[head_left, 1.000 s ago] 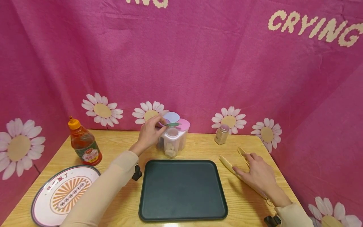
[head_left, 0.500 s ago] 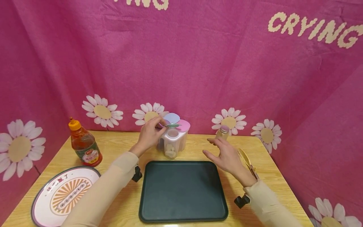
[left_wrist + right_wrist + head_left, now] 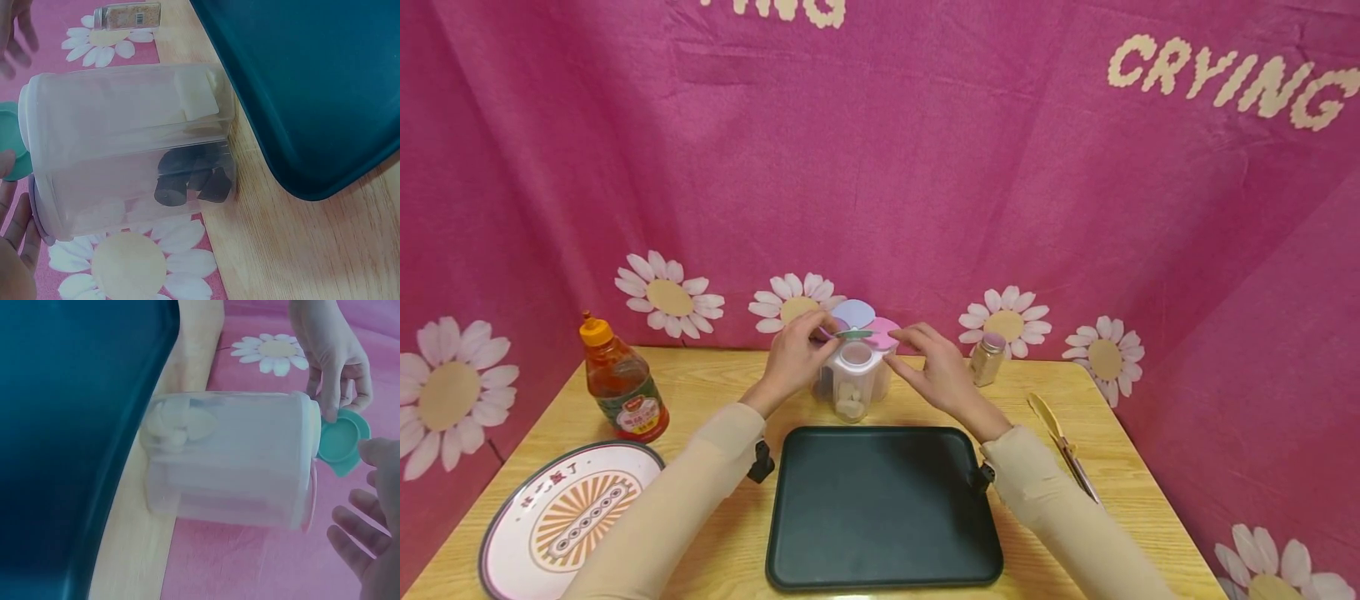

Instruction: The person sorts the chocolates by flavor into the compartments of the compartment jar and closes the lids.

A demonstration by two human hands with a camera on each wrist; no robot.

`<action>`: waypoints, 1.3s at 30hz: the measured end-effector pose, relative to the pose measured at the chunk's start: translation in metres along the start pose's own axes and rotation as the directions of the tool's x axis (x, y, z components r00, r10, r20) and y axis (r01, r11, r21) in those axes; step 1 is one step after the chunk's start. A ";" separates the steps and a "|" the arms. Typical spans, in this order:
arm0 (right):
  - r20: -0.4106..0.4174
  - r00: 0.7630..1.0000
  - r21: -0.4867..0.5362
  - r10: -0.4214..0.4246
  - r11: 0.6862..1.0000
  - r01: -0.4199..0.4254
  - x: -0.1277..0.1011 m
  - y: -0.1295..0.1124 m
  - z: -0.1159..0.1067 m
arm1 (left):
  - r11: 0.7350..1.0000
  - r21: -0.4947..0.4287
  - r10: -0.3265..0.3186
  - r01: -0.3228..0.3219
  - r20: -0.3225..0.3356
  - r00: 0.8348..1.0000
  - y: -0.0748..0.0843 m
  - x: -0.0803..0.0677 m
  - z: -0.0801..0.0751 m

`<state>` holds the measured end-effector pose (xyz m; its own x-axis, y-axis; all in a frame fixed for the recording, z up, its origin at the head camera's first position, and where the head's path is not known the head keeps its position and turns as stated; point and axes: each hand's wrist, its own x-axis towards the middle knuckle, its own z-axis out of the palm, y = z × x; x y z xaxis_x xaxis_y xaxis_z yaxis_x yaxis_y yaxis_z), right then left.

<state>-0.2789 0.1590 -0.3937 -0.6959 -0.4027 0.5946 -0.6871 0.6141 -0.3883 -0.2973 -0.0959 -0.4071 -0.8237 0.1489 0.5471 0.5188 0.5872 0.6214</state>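
From the head camera, a clear container with several coloured flip lids stands upright at the back of the bench, just behind the far edge of a dark tray. The left hand is at the container's left side, its grip pinching the green lid, which is lifted off the front compartment. The right hand comes in from the container's right, fingers straight and loose, holding nothing, its fingertips just beside the pink lid; whether they touch it cannot be told. So the lids lie between the two hands, and the left is the one already on them. In the left wrist view the container shows pale pieces in one compartment and dark pieces in another, with the green lid at the frame's left edge beside the left fingers. In the right wrist view the left hand pinches the green lid at its hinge side, while the right hand's fingers hang spread and apart from the container, near its lid end.
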 end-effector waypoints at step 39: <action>0.062 0.957 -0.093 -0.282 0.953 0.287 0.011 -0.002 0.030 | 0.901 0.197 0.380 -0.386 0.073 0.922 -0.004 -0.023 -0.001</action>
<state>-0.2912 0.1331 -0.4077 -0.4854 -0.6012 0.6348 -0.8355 0.5328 -0.1342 -0.2801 -0.1030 -0.4214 -0.5793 0.4181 0.6997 0.7409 0.6279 0.2383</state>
